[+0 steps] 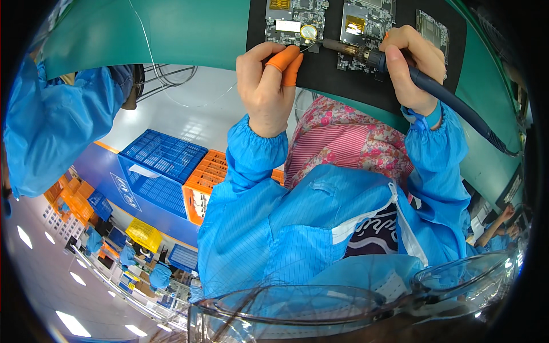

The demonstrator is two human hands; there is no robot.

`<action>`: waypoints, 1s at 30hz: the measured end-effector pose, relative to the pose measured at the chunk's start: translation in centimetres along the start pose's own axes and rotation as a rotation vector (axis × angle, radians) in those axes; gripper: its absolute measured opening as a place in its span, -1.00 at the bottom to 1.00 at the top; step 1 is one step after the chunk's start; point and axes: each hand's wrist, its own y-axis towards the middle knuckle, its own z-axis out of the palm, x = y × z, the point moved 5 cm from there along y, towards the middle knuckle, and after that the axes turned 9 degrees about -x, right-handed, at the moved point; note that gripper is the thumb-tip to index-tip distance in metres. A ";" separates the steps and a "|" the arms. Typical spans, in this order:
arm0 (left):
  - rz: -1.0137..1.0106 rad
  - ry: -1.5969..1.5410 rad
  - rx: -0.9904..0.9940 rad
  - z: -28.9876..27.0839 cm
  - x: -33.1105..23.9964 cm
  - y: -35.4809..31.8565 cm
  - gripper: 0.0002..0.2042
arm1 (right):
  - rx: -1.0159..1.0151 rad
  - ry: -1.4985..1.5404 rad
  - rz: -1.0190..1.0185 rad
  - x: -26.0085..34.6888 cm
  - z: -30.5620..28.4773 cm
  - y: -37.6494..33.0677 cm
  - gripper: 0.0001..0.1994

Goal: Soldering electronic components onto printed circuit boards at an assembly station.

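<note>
My left hand point(264, 97), with orange finger cots on its fingertips, pinches a thin solder wire point(307, 48) by the lower edge of a circuit board point(294, 12). A round coin cell point(309, 32) sits on that board. My right hand point(416, 71) grips a soldering iron point(374, 59) by its dark handle. The iron's tip points left, close to the wire's end; whether they touch I cannot tell. Under the iron lies a second circuit board point(372, 26), and a third circuit board point(430, 34) lies partly behind my right hand. All three rest on a black mat point(337, 86).
The black mat lies on a green work surface point(194, 28). The iron's thick cable point(463, 111) runs off to the right. Blue crates point(163, 163) and an orange crate point(207, 174) stand to my left. A person in a blue smock point(63, 114) is at the far left.
</note>
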 end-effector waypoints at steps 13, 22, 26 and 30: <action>0.171 0.020 0.152 1.1 0.5 0.7 -0.77 | -0.011 -0.008 -0.021 0.0 0.1 0.2 -0.91; 0.272 0.093 0.274 1.1 0.8 0.8 -0.79 | 0.017 -0.012 0.004 -0.3 0.2 -0.2 -0.91; 0.268 0.095 0.282 1.2 0.9 0.8 -0.79 | 0.001 -0.031 -0.034 -0.2 0.2 -0.1 -0.91; 0.266 0.087 0.277 1.1 0.9 1.1 -0.79 | -0.006 0.010 0.042 -0.3 -0.1 -0.3 -0.89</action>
